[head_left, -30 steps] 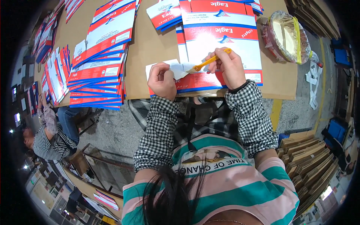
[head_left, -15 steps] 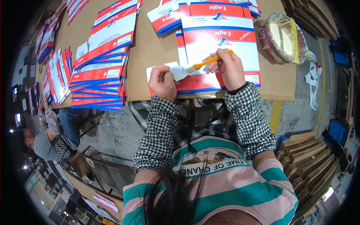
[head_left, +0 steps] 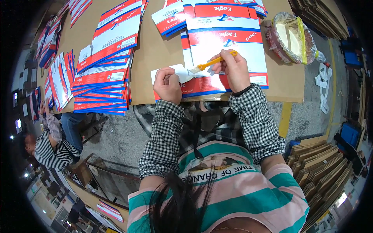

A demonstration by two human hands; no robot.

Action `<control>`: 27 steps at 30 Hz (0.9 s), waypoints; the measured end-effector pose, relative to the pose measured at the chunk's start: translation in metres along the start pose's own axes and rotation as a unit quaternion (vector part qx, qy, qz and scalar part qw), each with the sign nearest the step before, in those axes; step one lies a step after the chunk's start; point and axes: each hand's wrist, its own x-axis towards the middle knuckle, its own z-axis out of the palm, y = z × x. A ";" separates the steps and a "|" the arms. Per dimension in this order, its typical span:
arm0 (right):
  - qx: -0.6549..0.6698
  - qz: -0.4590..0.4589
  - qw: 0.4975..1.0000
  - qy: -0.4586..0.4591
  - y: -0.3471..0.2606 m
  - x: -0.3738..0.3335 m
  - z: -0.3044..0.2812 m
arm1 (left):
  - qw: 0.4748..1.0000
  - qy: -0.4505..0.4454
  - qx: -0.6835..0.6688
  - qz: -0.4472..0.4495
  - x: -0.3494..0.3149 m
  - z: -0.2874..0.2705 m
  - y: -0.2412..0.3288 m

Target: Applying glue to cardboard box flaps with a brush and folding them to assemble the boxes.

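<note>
My right hand (head_left: 235, 70) grips a flat paintbrush by its yellow handle (head_left: 216, 61). The pale bristles (head_left: 195, 70) point left and touch or hover just over the white flap (head_left: 182, 73) of a flat, unfolded carton. Curled fingers of my left hand (head_left: 168, 85) close on that flap at its left part; the exact pinch is hidden. The carton (head_left: 243, 50), printed red, white and blue, lies in front of me on other flat cartons, glare on its middle. To the right stands a plastic-lined basin (head_left: 289, 37) holding a cream-white paste.
Stacks of similar flat cartons (head_left: 112, 42) fan across the left of the brown cardboard-covered table (head_left: 155, 50). A smaller bundle (head_left: 169, 18) lies beyond my hands. Brown cardboard sheets (head_left: 320, 167) stand at the lower right. A co-worker in a striped top (head_left: 52, 149) sits at left.
My right hand and the brush have shifted slightly left, the bristles sliding a little along the flap's edge. My left hand stays nearly in place.
</note>
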 end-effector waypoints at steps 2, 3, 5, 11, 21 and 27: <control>0.006 -0.013 1.000 0.009 -0.001 0.000 0.002 | 1.000 0.000 -0.006 -0.004 -0.001 -0.002 -0.002; -0.011 -0.002 1.000 -0.005 -0.001 -0.001 0.003 | 1.000 0.001 0.004 -0.018 -0.001 -0.004 -0.004; -0.020 0.024 0.999 0.006 -0.005 -0.002 0.003 | 1.000 0.005 0.007 -0.024 0.000 -0.004 -0.008; 0.065 -0.149 0.983 0.085 -0.058 -0.011 -0.041 | 0.997 -0.004 0.071 -0.030 0.003 -0.004 -0.007; -0.041 -0.318 0.905 0.281 -0.165 -0.006 -0.156 | 0.993 -0.009 0.114 0.025 0.005 -0.002 -0.009; -0.140 -0.297 0.919 0.218 -0.177 -0.003 -0.160 | 0.992 0.005 0.125 -0.029 0.008 -0.003 -0.013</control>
